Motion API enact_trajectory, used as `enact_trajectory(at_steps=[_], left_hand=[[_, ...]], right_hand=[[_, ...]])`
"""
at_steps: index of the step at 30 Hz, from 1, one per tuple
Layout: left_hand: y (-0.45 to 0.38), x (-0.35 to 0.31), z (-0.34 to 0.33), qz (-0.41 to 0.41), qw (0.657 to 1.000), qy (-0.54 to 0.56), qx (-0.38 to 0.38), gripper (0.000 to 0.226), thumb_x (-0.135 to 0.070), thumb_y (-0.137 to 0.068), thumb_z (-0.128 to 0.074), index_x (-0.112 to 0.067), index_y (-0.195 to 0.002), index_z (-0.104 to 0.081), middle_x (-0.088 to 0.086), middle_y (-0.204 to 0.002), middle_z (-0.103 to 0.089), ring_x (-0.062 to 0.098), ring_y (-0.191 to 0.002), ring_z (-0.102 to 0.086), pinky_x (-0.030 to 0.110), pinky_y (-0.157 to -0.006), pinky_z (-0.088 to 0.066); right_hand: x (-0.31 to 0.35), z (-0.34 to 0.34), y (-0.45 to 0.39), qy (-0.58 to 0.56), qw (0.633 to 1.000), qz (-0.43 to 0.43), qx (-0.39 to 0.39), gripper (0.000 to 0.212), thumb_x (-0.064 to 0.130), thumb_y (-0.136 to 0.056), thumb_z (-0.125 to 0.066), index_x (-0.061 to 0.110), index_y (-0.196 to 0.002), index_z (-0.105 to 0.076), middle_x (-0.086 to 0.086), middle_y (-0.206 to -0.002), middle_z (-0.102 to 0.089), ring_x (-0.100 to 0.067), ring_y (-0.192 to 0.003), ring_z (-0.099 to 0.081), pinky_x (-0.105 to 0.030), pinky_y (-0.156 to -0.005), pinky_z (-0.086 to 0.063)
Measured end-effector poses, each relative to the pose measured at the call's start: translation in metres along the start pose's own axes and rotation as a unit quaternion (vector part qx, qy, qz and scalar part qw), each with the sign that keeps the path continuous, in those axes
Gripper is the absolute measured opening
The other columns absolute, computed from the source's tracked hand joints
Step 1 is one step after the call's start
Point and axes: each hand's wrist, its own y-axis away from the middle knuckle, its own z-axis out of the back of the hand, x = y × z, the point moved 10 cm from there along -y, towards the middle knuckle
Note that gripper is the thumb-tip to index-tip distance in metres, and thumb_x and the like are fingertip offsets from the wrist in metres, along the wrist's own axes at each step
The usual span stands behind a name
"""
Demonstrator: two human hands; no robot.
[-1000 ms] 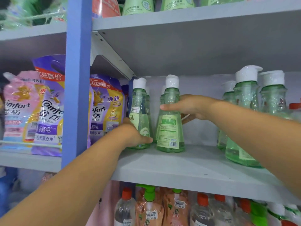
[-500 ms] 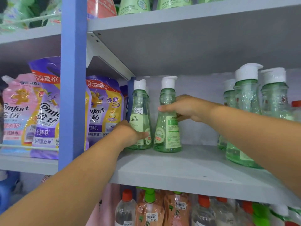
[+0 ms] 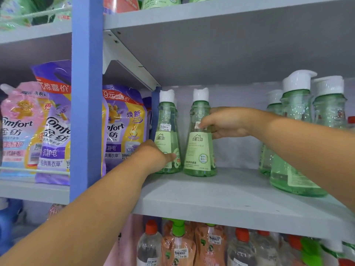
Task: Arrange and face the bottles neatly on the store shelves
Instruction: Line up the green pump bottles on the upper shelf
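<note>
Nearest you, below the grey shelf (image 3: 240, 204), clear bottles with orange caps (image 3: 149, 244) stand in a row. Up on the shelf, your left hand (image 3: 151, 156) grips the low body of the left green bottle (image 3: 167, 120), thumb across its label, fingers round the far side. Just beside it, nearly touching at the base, the second green bottle (image 3: 198, 150) stands upright, label facing you, and your right hand (image 3: 226, 122) holds its shoulder, fingertips on the price sticker. Off right, well apart, the bigger green pump bottles (image 3: 295, 116) cluster together. Past the blue upright (image 3: 86, 93), softener pouches (image 3: 53, 121) fill the neighbouring bay.
</note>
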Motion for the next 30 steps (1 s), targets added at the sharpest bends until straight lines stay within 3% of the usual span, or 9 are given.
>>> enact_trajectory(at_steps=[2, 4, 8, 11, 15, 20, 26, 30], left_hand=[[0.001, -0.002, 0.0, -0.001, 1.0, -0.009, -0.002, 0.075, -0.054, -0.086, -0.074, -0.008, -0.138, -0.046, 0.01, -0.136, -0.058, 0.03, -0.122, -0.057, 0.034, -0.092, -0.048], [0.003, -0.004, 0.001, -0.002, 1.0, -0.017, -0.004, 0.074, -0.054, -0.088, -0.073, -0.007, -0.138, -0.045, 0.01, -0.136, -0.057, 0.03, -0.123, -0.057, 0.033, -0.088, -0.046], [0.003, -0.006, 0.001, -0.012, 0.999, -0.029, -0.004, 0.066, -0.052, -0.089, -0.072, -0.007, -0.132, -0.05, 0.008, -0.126, -0.061, 0.028, -0.112, -0.059, 0.03, -0.082, -0.044], [-0.002, -0.007, -0.001, -0.026, 0.999, -0.035, 0.002, 0.064, -0.052, -0.089, -0.072, -0.006, -0.13, -0.056, 0.009, -0.126, -0.065, 0.029, -0.109, -0.063, 0.033, -0.089, -0.052], [0.004, -0.009, 0.001, -0.015, 0.999, -0.045, 0.004, 0.067, -0.05, -0.092, -0.068, -0.002, -0.135, -0.051, 0.015, -0.135, -0.06, 0.033, -0.121, -0.059, 0.034, -0.093, -0.048], [0.01, -0.009, 0.002, -0.009, 0.999, -0.033, 0.002, 0.07, -0.048, -0.094, -0.068, -0.002, -0.142, -0.044, 0.014, -0.142, -0.054, 0.033, -0.128, -0.054, 0.034, -0.096, -0.045], [0.01, -0.006, 0.003, -0.001, 0.999, -0.033, 0.007, 0.072, -0.048, -0.095, -0.067, -0.001, -0.144, -0.04, 0.015, -0.144, -0.053, 0.033, -0.13, -0.053, 0.037, -0.1, -0.045], [0.012, -0.007, 0.003, 0.005, 1.0, -0.027, 0.009, 0.072, -0.047, -0.095, -0.066, -0.002, -0.145, -0.038, 0.014, -0.145, -0.052, 0.033, -0.131, -0.052, 0.036, -0.098, -0.045]], right_hand=[[-0.015, -0.009, 0.004, 0.071, 0.997, -0.026, 0.005, 0.025, 0.031, -0.096, -0.069, 0.025, -0.119, -0.062, -0.005, -0.118, -0.075, -0.022, -0.106, -0.072, -0.04, -0.09, -0.059], [-0.023, -0.016, 0.006, 0.125, 0.991, -0.038, -0.005, 0.032, 0.041, -0.091, -0.074, 0.022, -0.116, -0.065, -0.006, -0.108, -0.078, -0.026, -0.098, -0.075, -0.043, -0.084, -0.063], [-0.02, -0.015, 0.007, 0.107, 0.993, -0.016, -0.04, 0.034, 0.033, -0.091, -0.076, 0.012, -0.117, -0.069, -0.011, -0.103, -0.079, -0.032, -0.096, -0.076, -0.052, -0.081, -0.063], [-0.021, -0.015, 0.009, 0.099, 0.993, -0.002, -0.068, 0.034, 0.036, -0.089, -0.077, 0.017, -0.115, -0.069, -0.008, -0.106, -0.078, -0.029, -0.097, -0.076, -0.052, -0.08, -0.063], [-0.027, -0.02, 0.015, 0.079, 0.993, 0.0, -0.085, 0.03, 0.042, -0.088, -0.077, 0.028, -0.11, -0.062, -0.002, -0.113, -0.076, -0.022, -0.101, -0.074, -0.047, -0.087, -0.062], [-0.056, -0.04, 0.025, 0.16, 0.983, -0.071, -0.063, 0.08, 0.035, -0.067, -0.095, 0.023, -0.128, -0.044, 0.002, -0.118, -0.067, -0.017, -0.106, -0.068, -0.042, -0.087, -0.062], [-0.049, -0.042, 0.029, 0.171, 0.981, -0.048, -0.077, 0.057, 0.036, -0.069, -0.094, 0.035, -0.109, -0.053, 0.007, -0.113, -0.069, -0.013, -0.105, -0.066, -0.038, -0.09, -0.061], [-0.051, -0.041, 0.031, 0.191, 0.976, -0.068, -0.081, 0.086, 0.047, -0.064, -0.094, 0.027, -0.131, -0.046, 0.007, -0.12, -0.066, -0.014, -0.109, -0.065, -0.038, -0.09, -0.061]])
